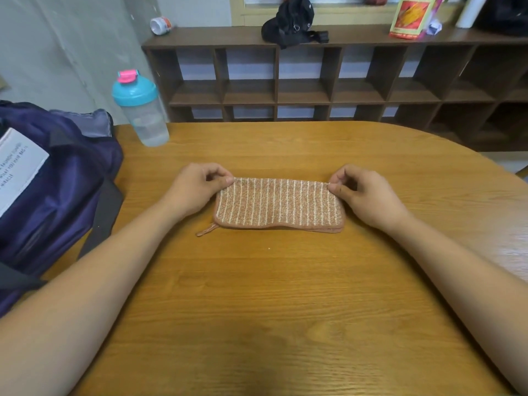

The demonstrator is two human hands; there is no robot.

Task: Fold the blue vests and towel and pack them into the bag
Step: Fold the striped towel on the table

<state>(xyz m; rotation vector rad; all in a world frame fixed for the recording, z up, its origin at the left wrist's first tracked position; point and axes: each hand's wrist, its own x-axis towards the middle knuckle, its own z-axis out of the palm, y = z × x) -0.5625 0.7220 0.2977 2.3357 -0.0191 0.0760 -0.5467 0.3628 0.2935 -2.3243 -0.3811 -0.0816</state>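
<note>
Left grip [197, 190] and right grip [368, 195] tight on the far corners of the towel [278, 204] between them.

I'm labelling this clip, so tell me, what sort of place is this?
Probably a classroom or shared study room: a big wooden table, a long row of open cubby shelves behind it, and a snack packet left on top.

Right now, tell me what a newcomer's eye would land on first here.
The folded striped towel lies in the middle of the table, its far corners pinched by the left hand and right hand. Then comes the purple bag at the left edge, with a teal-lidded bottle standing beside it.
</note>
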